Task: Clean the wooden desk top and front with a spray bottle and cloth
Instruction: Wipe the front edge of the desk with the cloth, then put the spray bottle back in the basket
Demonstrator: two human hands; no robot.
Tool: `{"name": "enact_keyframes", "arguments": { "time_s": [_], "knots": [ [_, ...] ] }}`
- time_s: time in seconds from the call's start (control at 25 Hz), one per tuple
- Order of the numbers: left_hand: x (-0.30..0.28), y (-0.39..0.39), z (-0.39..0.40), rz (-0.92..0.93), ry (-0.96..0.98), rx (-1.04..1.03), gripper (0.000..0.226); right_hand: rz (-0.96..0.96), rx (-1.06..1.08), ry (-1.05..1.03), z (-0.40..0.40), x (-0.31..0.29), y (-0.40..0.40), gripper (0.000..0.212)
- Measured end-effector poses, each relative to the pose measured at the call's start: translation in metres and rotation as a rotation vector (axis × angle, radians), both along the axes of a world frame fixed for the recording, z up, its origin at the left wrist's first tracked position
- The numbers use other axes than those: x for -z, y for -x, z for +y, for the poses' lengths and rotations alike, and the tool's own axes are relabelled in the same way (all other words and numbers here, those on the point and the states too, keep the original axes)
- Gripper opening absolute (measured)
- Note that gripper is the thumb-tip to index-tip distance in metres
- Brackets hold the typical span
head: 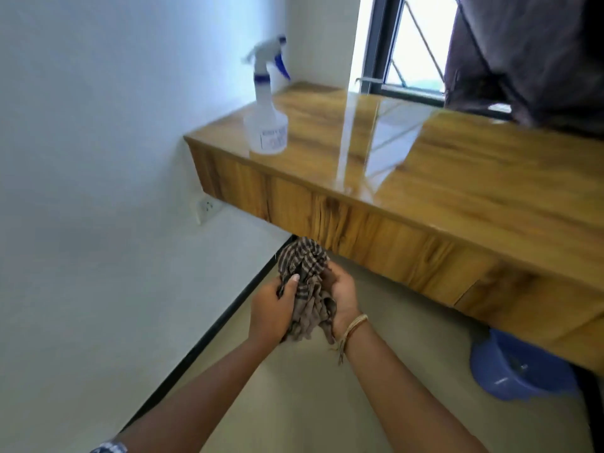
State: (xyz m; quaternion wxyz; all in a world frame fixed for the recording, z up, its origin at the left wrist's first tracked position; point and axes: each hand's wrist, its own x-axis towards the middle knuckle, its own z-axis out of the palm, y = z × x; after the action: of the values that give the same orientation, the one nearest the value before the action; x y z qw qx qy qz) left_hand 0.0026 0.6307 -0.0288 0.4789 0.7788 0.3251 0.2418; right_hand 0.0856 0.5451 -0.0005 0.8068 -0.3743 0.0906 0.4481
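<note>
Cloth (305,289) bunched between your hands — left hand (273,308) and right hand (341,294) both clutching it — looked soft, light, limp, probably easiest gripped wadded.

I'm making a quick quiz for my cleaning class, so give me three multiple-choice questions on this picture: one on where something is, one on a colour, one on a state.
1. Where is the spray bottle?
A. on the floor
B. on the desk top, near the wall end
C. in a hand

2. What colour is the tub under the desk?
A. blue
B. red
C. green

3. What is happening with the cloth?
A. lies flat on the desk
B. hangs at the window
C. bunched in both hands

Answers: 1 B, it stands upright there; 2 A, it is blue; 3 C, left hand and right hand grip it.
</note>
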Motion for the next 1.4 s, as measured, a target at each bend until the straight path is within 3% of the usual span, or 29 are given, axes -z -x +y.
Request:
{"name": "enact_keyframes", "arguments": {
  "time_s": [0.2,0.36,0.44,0.56,0.72,0.96,1.2,1.32,1.4],
  "knots": [
    [-0.151,0.011,-0.003,0.104,-0.014,0.032,0.045,-0.063,-0.021,0.047,-0.022,-0.151,0.018,0.042],
    [-0.227,0.001,-0.013,0.157,-0.022,0.076,0.045,-0.186,-0.045,0.217,-0.028,-0.206,0.012,0.054],
    [-0.242,-0.009,-0.017,0.183,0.038,0.105,0.043,-0.239,-0.021,0.295,-0.031,-0.223,0.004,0.049],
    [-0.247,-0.035,-0.012,0.195,0.104,0.122,0.042,-0.267,-0.013,0.38,-0.028,-0.232,-0.023,0.035],
    [-0.242,-0.093,0.018,0.271,0.124,0.177,0.035,-0.327,0.063,0.48,-0.002,-0.222,-0.082,0.051],
    [-0.234,-0.17,0.073,0.339,0.136,0.323,0.034,-0.287,0.143,0.606,0.046,-0.202,-0.164,0.049],
    [-0.203,-0.211,0.117,0.424,0.203,0.433,0.043,-0.48,0.013,0.997,0.065,-0.182,-0.219,0.04],
    [-0.198,-0.213,0.133,0.382,0.205,0.306,0.019,-0.566,-0.11,1.268,0.076,-0.188,-0.229,0.054],
    [-0.199,-0.21,0.147,0.369,0.146,0.134,0.021,-0.784,-0.136,1.545,0.095,-0.2,-0.228,0.064]
  ]
}}
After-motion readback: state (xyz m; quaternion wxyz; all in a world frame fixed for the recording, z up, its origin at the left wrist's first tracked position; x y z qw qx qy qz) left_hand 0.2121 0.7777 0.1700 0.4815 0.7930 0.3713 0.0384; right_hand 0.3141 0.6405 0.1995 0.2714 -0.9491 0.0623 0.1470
